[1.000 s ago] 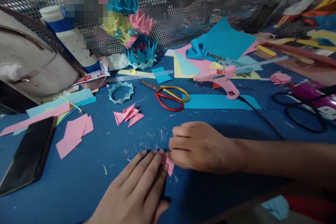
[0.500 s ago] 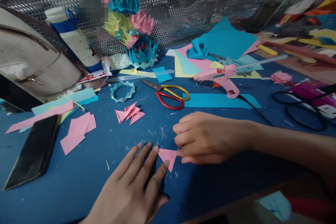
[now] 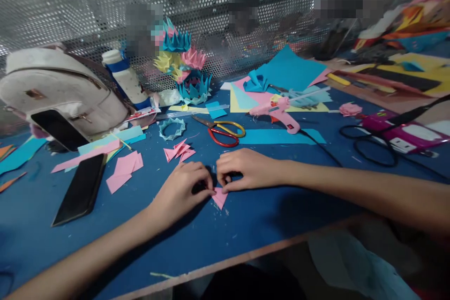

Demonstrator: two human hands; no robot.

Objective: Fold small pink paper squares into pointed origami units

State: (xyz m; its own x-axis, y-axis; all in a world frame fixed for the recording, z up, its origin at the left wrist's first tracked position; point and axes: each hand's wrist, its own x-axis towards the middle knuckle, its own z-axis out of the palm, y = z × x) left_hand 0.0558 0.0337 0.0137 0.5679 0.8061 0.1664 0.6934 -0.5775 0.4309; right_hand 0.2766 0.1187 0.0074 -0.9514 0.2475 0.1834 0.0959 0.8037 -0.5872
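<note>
A small folded pink paper triangle (image 3: 220, 198) lies on the blue table, its point towards me. My left hand (image 3: 186, 183) pinches its left corner between thumb and fingers. At the opposite corner, my right hand (image 3: 242, 168) has its thumb and curled fingers closed on the paper's upper edge. Just beyond my hands is a small pile of folded pink paper pieces (image 3: 179, 151). Scissors (image 3: 220, 132) with one red and one yellow handle rest past my right hand. Left of my left hand are flat pink paper squares (image 3: 123, 168).
A black phone (image 3: 82, 187) lies at left, before a white backpack (image 3: 59, 82) and a bottle (image 3: 124, 77). A pink glue gun (image 3: 276, 111), its cord and a magenta power strip (image 3: 408, 133) occupy the right. Folded-paper flowers (image 3: 193, 86) stand against a perforated metal panel (image 3: 211, 14).
My left hand has gone from lying spread on the table to pinching the triangle's corner. My right fingers have shifted onto the upper edge. The view now takes in more of the table.
</note>
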